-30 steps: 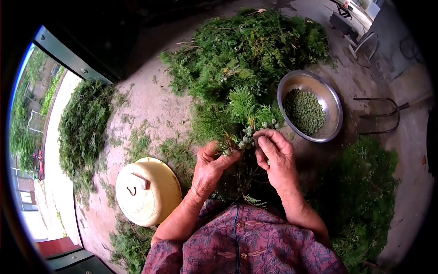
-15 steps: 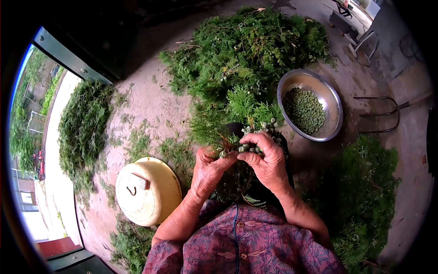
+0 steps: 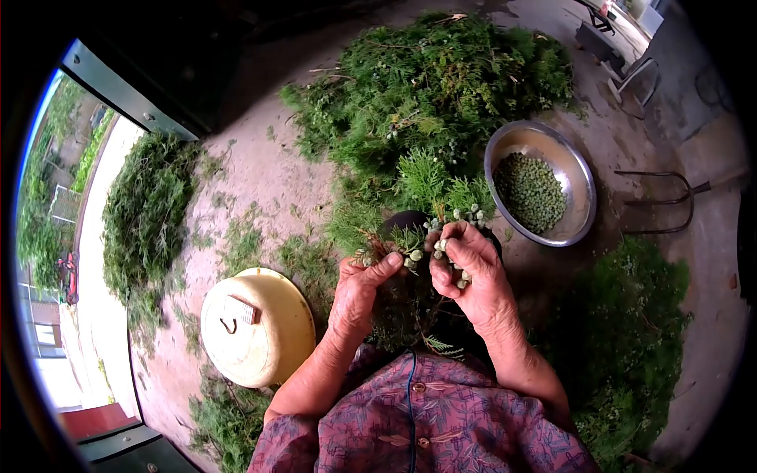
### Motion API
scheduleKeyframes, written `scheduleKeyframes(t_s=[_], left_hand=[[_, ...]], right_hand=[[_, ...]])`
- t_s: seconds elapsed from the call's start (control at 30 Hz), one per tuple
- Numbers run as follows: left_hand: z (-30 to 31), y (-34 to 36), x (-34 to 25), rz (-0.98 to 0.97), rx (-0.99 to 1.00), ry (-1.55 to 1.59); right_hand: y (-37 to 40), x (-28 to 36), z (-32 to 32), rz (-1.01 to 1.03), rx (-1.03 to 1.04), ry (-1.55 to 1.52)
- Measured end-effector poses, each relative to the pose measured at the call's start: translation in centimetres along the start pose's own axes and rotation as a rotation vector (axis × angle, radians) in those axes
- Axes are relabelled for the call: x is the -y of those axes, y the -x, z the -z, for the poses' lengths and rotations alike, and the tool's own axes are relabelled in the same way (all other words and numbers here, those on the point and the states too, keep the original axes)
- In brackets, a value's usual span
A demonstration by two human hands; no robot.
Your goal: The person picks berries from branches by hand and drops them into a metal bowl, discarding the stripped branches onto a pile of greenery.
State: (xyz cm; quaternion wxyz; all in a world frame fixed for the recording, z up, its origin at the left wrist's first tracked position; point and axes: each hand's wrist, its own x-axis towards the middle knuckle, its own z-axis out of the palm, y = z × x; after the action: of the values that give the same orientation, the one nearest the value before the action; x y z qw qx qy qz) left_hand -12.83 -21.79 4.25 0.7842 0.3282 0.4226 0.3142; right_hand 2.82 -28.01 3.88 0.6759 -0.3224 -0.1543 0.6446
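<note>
My left hand (image 3: 356,293) pinches a green sprig (image 3: 406,236) between thumb and fingers, with a few pale green cones (image 3: 413,257) beside the thumb tip. To its right, my right hand (image 3: 473,272) is curled around several pale green cones (image 3: 460,276), some showing between the fingers. A gap separates the two hands. More cones (image 3: 471,213) on a branch show just beyond my right hand. Up and to the right, a steel basin (image 3: 582,185) holds a heap of small green cones (image 3: 530,189).
A large pile of green branches (image 3: 434,87) lies ahead, another (image 3: 150,213) at the left, more cuttings (image 3: 631,339) at the right. An upturned cream basin (image 3: 260,339) sits left of my arm. A metal fork (image 3: 686,201) lies right of the steel basin.
My hands have moved apart. My right hand has turned and now has cones visible in its curled fingers; my left hand still grips the sprig. The view has shifted slightly.
</note>
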Motion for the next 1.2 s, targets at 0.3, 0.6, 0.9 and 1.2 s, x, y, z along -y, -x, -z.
scheduleKeyframes(t_s=[0.3, 0.6, 0.9, 1.2], left_hand=[[0.0, 0.1, 0.4, -0.139, 0.047, -0.064], [-0.9, 1.0, -0.6, -0.264, 0.050, -0.345], [0.2, 0.4, 0.1, 0.001, 0.009, 0.096], [-0.7, 0.3, 0.7, -0.118, -0.005, 0.128]], right_hand=[[0.6, -0.8, -2.0, 0.099, -0.096, 0.599], [0.2, -0.6, -2.6, 0.293, -0.101, 0.886], [0.4, -0.2, -1.8, -0.137, -0.114, 0.027], [0.8, -0.6, -2.1, 0.214, -0.064, 0.693]])
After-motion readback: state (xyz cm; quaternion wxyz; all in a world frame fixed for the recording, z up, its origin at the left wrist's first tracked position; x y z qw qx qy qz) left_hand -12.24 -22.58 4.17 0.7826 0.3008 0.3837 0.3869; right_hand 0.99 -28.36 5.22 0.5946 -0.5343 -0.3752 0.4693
